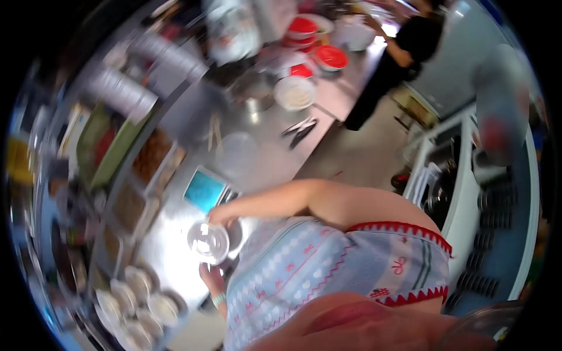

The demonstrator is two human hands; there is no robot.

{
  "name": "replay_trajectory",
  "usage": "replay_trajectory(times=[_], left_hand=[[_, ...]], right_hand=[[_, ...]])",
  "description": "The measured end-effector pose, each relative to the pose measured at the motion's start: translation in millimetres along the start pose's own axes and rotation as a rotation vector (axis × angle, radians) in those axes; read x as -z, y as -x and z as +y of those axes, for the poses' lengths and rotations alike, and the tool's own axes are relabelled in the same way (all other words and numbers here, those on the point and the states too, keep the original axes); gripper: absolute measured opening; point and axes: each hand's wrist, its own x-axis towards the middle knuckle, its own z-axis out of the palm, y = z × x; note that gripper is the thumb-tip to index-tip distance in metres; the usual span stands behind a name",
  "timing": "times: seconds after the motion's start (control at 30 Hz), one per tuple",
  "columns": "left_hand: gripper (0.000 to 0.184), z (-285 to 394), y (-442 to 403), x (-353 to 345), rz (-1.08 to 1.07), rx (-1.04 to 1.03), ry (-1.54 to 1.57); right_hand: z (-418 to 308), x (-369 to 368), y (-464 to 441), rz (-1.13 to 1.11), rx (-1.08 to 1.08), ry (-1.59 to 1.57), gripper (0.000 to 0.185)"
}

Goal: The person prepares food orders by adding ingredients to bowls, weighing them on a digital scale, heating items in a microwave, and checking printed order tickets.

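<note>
A round, clear plastic bowl point(209, 241) with bright glare on it is between my two hands over the steel counter. My right hand point(222, 215) has its fingers closed at the upper rim. My left hand point(212, 277), with a band at the wrist, is at the opposite edge, its fingers partly hidden and blurred. Beside my right hand lies a device with a blue top point(205, 190), possibly a scale. Whether the bowl contains anything is hard to make out through the glare.
Several filled round containers point(163, 308) cluster at the counter's lower left. Food trays point(130, 205) line its far side. Scissors point(301, 131), chopsticks point(215, 133), a white bowl point(294, 93) and red-lidded tubs point(331, 58) lie farther along. Another person in black point(383, 76) stands there.
</note>
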Motion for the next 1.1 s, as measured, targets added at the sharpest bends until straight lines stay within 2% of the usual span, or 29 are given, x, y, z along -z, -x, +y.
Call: replay_trajectory(times=[0.03, 0.07, 0.13, 0.17, 0.23, 0.3, 0.33, 0.5, 0.53, 0.63, 0.77, 0.8, 0.87, 0.93, 1.0, 1.03, 1.1], left_hand=[[0.034, 11, 13, -17, -0.034, -0.030, -0.010], [0.028, 15, 17, -21, 0.039, -0.011, 0.006], [0.020, -1, 2, 4, 0.034, -0.108, -0.131], [0.018, 1, -4, 6, 0.100, 0.028, 0.043], [0.018, -3, -5, 14, 0.048, 0.010, -0.014], [0.018, 2, 6, 7, 0.019, -0.134, -0.226], [0.018, 8, 6, 1, 0.089, 0.007, 0.005], [0.014, -5, -10, 22, 0.101, 0.056, 0.042], [0.014, -21, -25, 43, 0.033, -0.127, -0.242], [0.018, -29, -34, 55, -0.011, -0.323, -0.579], [0.014, -34, -43, 60, -0.020, -0.357, -0.536], [0.018, -33, -45, 67, -0.077, -0.314, -0.592], [0.021, -36, -47, 73, -0.120, -0.274, -0.594], [0.023, -31, -41, 67, -0.125, -0.230, -0.575], [0.023, -30, -38, 60, -0.108, -0.206, -0.553], [0.022, -29, -35, 56, -0.124, -0.201, -0.507], [0.022, -30, -34, 52, -0.136, -0.196, -0.461]], right_hand=[[9, -8, -7, -0.010, -0.013, -0.032, 0.043], [5, -16, 7, 0.037, -0.007, -0.043, 0.045], [6, -26, 13, 0.130, 0.038, -0.125, 0.041], [15, -26, 0, 0.141, 0.067, -0.182, 0.042], [4, -24, 18, 0.159, -0.012, -0.056, 0.031], [9, -28, 17, 0.267, -0.059, -0.063, 0.022], [9, -27, 20, 0.282, -0.100, -0.052, 0.022], [24, -32, 16, 0.262, -0.074, -0.220, 0.026], [24, -34, 18, 0.264, -0.065, -0.221, 0.027], [27, -38, 14, 0.273, -0.041, -0.250, 0.026], [32, -34, 10, 0.242, -0.042, -0.290, 0.031], [36, -29, 10, 0.186, 0.062, -0.082, 0.028], [45, -32, 8, 0.181, 0.151, -0.023, 0.023], [45, -35, 7, 0.234, 0.136, -0.167, 0.023], [42, -36, 8, 0.189, 0.086, -0.357, 0.024], [37, -36, 11, 0.185, 0.085, -0.356, 0.024], [31, -33, 15, 0.084, -0.095, -0.687, 0.031]])
